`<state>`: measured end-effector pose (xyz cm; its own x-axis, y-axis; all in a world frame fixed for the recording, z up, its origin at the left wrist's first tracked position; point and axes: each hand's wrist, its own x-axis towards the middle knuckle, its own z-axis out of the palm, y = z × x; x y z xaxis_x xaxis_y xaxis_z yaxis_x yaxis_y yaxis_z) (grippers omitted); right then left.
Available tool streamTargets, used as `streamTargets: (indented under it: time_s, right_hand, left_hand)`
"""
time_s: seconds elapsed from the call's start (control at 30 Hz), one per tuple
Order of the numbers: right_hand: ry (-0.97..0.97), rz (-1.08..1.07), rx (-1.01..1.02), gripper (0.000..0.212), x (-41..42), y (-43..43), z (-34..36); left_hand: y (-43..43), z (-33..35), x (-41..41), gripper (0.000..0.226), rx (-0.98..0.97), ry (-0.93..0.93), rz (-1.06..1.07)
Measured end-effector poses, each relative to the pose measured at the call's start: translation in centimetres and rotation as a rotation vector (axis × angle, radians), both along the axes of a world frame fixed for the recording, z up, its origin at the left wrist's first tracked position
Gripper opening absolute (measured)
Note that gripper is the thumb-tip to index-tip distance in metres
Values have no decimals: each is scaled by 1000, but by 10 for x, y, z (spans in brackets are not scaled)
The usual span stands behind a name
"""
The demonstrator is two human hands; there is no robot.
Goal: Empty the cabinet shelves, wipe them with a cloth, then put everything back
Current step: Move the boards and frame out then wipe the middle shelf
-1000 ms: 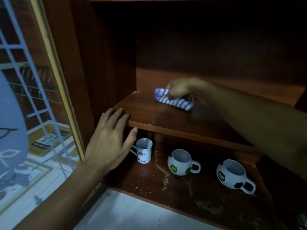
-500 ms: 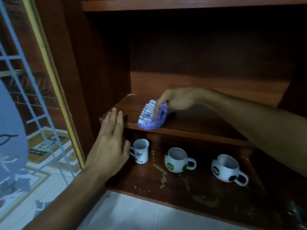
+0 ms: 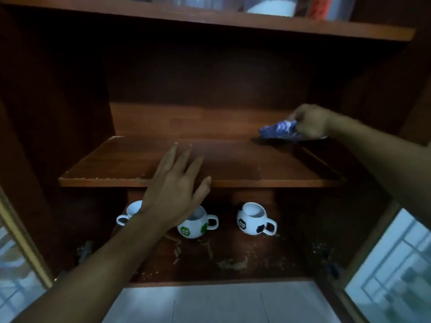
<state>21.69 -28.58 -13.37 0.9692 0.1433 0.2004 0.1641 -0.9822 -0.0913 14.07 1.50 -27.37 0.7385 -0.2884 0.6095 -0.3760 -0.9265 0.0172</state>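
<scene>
The right hand point(image 3: 307, 123) clutches the blue striped cloth point(image 3: 278, 131) at the far right of the middle shelf point(image 3: 233, 164). The left hand point(image 3: 175, 190) lies open, fingers spread, over its near edge. Below, a white mug point(image 3: 130, 213), a green-patched mug point(image 3: 193, 226) and a football mug point(image 3: 253, 219) stand upright on the bottom shelf point(image 3: 233, 264), their visible insides bare

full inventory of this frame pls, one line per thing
cloth: 1, blue-white, middle shelf, back right
middle shelf: 1, brown wood, cabinet centre
small mug: 1, white, bottom shelf left, partly behind the left wrist
green-patch mug: 1, white and green, bottom shelf middle
black-patch mug: 1, white and black, bottom shelf right
bottom shelf: 1, brown, stained
top shelf: 1, brown, above
containers: count unclear, clear, top shelf, cut off
floor tiles: pale, below cabinet
left hand: 1, fingers straight, at middle shelf front edge
right hand: 1, grips the cloth
</scene>
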Motion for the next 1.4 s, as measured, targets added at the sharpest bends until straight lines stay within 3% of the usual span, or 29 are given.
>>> streamTargets:
  time_s: [0.17,0.23,0.33,0.47,0.57,0.7,0.83,1.03,1.13,1.2,1.33,1.4]
  right_hand:
    - [145,-53,-192,16,-26,2,-42]
    - [130,-21,-179,24,-43,10,-40]
    - [253,12,-73,25,-72,20,-30]
    - [215,-33,-241,18,-60,26,-21]
    - [183,-42,-176,14,-42,50,-35]
    - [79,174,-67,17,-40,111,-55]
    - [115,311,-42,16,-67,121,-50]
    - [144,-16,-90,26,-28,81,-45]
    - [117,-183,48,52,15,89,-57]
    - [92,-130,58,68,37,107,-70]
    - [99,291,119,32,0,171,-70]
    - [121,405,153,32,-24,181,-68]
  left_hand:
    - [-10,-3,4,62,44,23,-3]
    - [-11,-2,2,61,52,21,6]
    - [-11,-3,2,61,57,14,-5]
    - [-5,-7,-1,62,56,-4,16]
    - [2,-14,-7,64,58,0,37]
    - [18,-20,-16,66,55,-6,109]
    - [43,-21,-24,69,49,16,178]
    - [76,-27,-36,69,71,30,187]
    - [80,-29,-40,70,72,29,175]
    - [80,-31,-43,70,71,42,178]
    - [83,-31,-47,70,76,58,189]
    - [84,-29,-48,70,77,75,189]
